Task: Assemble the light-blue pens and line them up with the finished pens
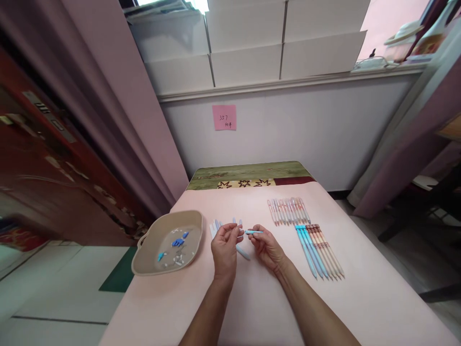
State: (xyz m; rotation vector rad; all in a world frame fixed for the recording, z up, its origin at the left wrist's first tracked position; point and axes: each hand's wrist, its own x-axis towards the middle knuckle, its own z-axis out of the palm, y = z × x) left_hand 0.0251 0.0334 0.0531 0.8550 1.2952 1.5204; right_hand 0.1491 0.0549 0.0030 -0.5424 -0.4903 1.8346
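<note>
My right hand (267,249) pinches a light blue pen part (254,232) between thumb and fingers, its end pointing left. Close to that end, my left hand (225,247) has its thumb and fingertips pressed together; whatever sits between them is too small to make out. Below the fingers a pale blue pen barrel (242,252) lies on the pink tabletop (259,307). More pale pen parts (213,229) lie behind and beside my left hand, partly hidden by it.
To the left stands a beige basket (151,273) with small blue parts (177,242) and white bits inside. On the right lie a row of clear-barrelled pens (288,211) and a row of blue and beige pens (320,252). A wall rises behind the table.
</note>
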